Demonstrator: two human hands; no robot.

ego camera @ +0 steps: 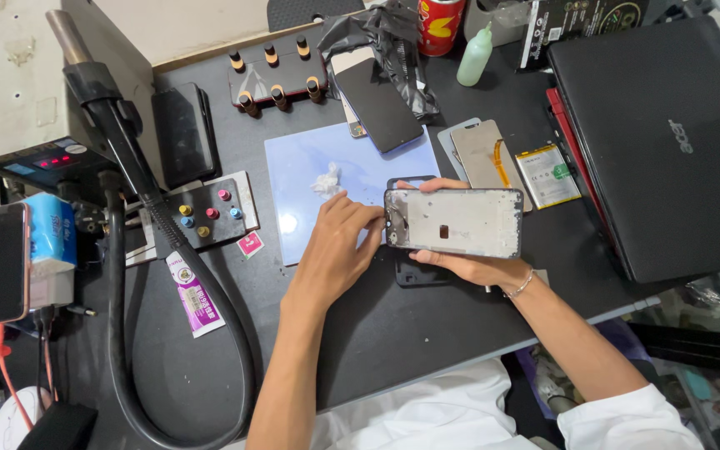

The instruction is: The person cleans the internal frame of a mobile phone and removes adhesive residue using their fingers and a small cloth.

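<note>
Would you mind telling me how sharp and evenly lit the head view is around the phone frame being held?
In the head view, the phone frame and both hands, left hand and right hand, are sharp; light is soft and even, shadows faint; a glare spot sits on the blue mat; straight edges bow near the borders, as on the laptop.

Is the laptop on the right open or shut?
Shut: the black laptop lies flat on the table's right side, lid down, with only its outer cover showing.
</note>
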